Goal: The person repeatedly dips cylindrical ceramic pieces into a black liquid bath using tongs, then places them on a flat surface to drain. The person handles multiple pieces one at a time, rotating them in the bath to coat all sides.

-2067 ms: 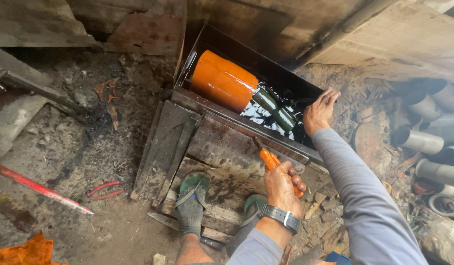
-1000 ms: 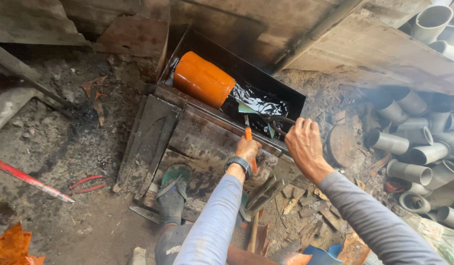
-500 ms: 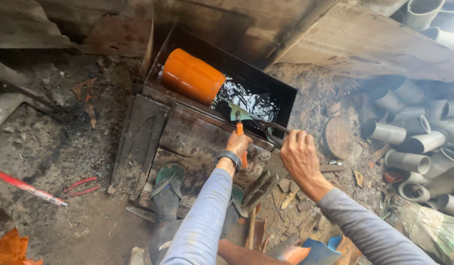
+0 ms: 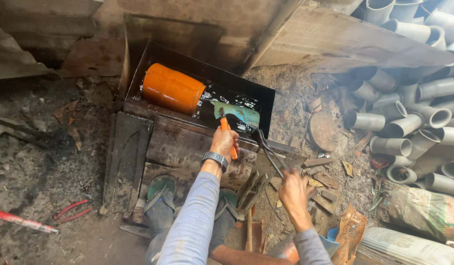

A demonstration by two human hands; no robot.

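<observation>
Both hands (image 4: 224, 142) (image 4: 293, 194) lower now, tongs (image 4: 270, 152) newly in right.

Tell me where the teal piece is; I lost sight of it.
In the head view, the teal piece lies in the black trough, right of the orange cylinder, just above the left hand.

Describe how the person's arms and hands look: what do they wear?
Both arms wear long, plain grey-blue sleeves. The left hand is bare, with a dark wristwatch on a grey band at its wrist. The right hand is bare too, with no glove, ring or watch visible.
</observation>
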